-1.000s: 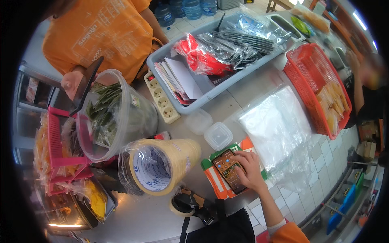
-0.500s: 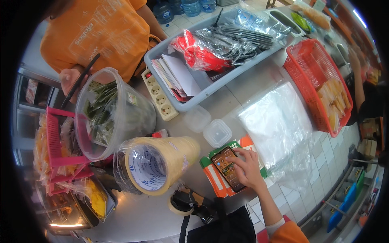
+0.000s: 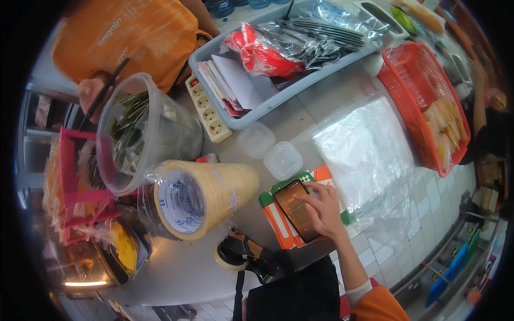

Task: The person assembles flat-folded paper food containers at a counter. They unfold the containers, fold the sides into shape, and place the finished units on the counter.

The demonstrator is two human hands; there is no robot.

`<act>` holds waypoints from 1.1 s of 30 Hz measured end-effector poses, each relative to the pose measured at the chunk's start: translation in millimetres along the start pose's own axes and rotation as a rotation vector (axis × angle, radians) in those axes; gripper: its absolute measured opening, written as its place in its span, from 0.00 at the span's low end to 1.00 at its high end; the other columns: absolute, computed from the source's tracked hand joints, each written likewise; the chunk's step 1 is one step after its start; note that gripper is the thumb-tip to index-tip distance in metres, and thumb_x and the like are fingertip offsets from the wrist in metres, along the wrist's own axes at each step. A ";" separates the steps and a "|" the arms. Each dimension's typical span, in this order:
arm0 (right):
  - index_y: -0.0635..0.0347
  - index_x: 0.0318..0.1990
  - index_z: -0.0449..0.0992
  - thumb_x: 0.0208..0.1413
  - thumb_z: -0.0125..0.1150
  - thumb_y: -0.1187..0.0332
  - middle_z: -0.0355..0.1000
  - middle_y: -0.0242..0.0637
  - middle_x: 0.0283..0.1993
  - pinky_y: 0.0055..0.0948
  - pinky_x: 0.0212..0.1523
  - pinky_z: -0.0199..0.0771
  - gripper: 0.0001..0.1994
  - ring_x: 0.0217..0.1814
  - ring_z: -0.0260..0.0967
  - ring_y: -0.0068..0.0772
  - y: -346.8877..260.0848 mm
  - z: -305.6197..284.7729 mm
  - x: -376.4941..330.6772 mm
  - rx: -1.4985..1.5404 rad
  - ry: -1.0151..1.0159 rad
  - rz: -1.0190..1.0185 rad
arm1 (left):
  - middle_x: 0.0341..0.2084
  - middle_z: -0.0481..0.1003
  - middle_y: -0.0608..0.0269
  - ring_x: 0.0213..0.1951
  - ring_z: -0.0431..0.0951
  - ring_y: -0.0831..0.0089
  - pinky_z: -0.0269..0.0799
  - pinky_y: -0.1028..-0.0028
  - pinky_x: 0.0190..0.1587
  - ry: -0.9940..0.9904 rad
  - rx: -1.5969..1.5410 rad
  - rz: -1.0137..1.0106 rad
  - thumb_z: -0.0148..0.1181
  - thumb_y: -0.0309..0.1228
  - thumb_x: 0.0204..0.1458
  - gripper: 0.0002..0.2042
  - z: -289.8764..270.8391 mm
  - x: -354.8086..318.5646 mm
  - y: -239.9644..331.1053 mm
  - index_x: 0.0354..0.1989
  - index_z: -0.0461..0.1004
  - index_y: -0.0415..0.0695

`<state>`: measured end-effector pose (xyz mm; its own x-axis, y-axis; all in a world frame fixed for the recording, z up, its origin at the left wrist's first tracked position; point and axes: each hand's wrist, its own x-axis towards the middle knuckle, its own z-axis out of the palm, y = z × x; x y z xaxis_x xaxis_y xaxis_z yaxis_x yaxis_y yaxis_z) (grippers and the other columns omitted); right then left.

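Note:
My right hand (image 3: 323,209) rests spread on a dark smartphone (image 3: 292,208), with its fingertips touching the lit screen. The phone lies on a flat orange, green and white carton (image 3: 274,220) at the counter's near edge. Just beyond the phone stand two small clear lidded tubs (image 3: 282,159). My left hand is out of view. A dark bag (image 3: 300,291) hangs in front of my body below the phone.
A big tan roll in plastic wrap (image 3: 201,195) lies to the left, beside a clear tub of green leaves (image 3: 140,134). A person in an orange shirt (image 3: 128,32) holds a dark stick. Grey bin (image 3: 251,115), power strip (image 3: 209,112), clear bags (image 3: 369,150), red basket (image 3: 425,91).
My right hand stays on the phone, its fingers shifting slightly over the screen. The other person's stick has moved a little by the leaf tub.

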<state>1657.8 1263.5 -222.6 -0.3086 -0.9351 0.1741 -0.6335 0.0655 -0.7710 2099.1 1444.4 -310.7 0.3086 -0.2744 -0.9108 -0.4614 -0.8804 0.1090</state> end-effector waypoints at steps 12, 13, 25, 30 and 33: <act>0.64 0.47 0.69 0.55 0.50 0.78 0.66 0.44 0.51 0.28 0.48 0.69 0.12 0.52 0.65 0.33 4.1 -81.3 -19.9 0.606 -0.024 0.083 | 0.57 0.64 0.43 0.59 0.64 0.54 0.60 0.62 0.60 -0.033 0.071 -0.044 0.54 0.56 0.53 0.40 187.7 -62.4 31.4 0.61 0.54 0.32; 0.64 0.45 0.70 0.56 0.50 0.77 0.67 0.43 0.50 0.28 0.49 0.68 0.10 0.51 0.66 0.33 12.0 -103.3 -22.6 0.515 -0.039 0.077 | 0.54 0.67 0.43 0.57 0.67 0.56 0.61 0.63 0.59 -0.123 0.048 0.086 0.53 0.54 0.55 0.36 182.4 -80.7 47.9 0.59 0.58 0.32; 0.63 0.36 0.71 0.55 0.51 0.77 0.66 0.38 0.32 0.32 0.37 0.61 0.03 0.33 0.59 0.37 135.5 -127.4 -27.8 -0.201 0.263 0.049 | 0.38 0.71 0.52 0.41 0.70 0.58 0.63 0.64 0.47 0.782 -0.255 1.503 0.46 0.41 0.59 0.19 191.9 -144.1 282.0 0.48 0.66 0.37; 0.62 0.36 0.71 0.54 0.52 0.77 0.66 0.37 0.30 0.31 0.35 0.60 0.04 0.33 0.59 0.36 131.5 -128.5 -27.0 -0.184 0.263 0.057 | 0.40 0.71 0.53 0.46 0.66 0.55 0.56 0.61 0.53 0.941 -0.243 1.501 0.35 0.50 0.60 0.26 195.0 -113.9 272.0 0.48 0.68 0.37; 0.62 0.36 0.72 0.54 0.52 0.77 0.66 0.36 0.30 0.31 0.35 0.60 0.04 0.33 0.59 0.35 129.8 -128.2 -26.5 -0.173 0.259 0.051 | 0.40 0.71 0.54 0.47 0.65 0.56 0.55 0.62 0.54 0.993 -0.124 1.486 0.28 0.53 0.60 0.31 195.8 -113.9 268.2 0.49 0.69 0.37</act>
<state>1492.7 1341.5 -248.7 -0.4990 -0.8111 0.3052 -0.7172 0.1889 -0.6708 1777.3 1315.2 -255.7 0.0902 -0.8489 0.5207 -0.7457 0.2890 0.6003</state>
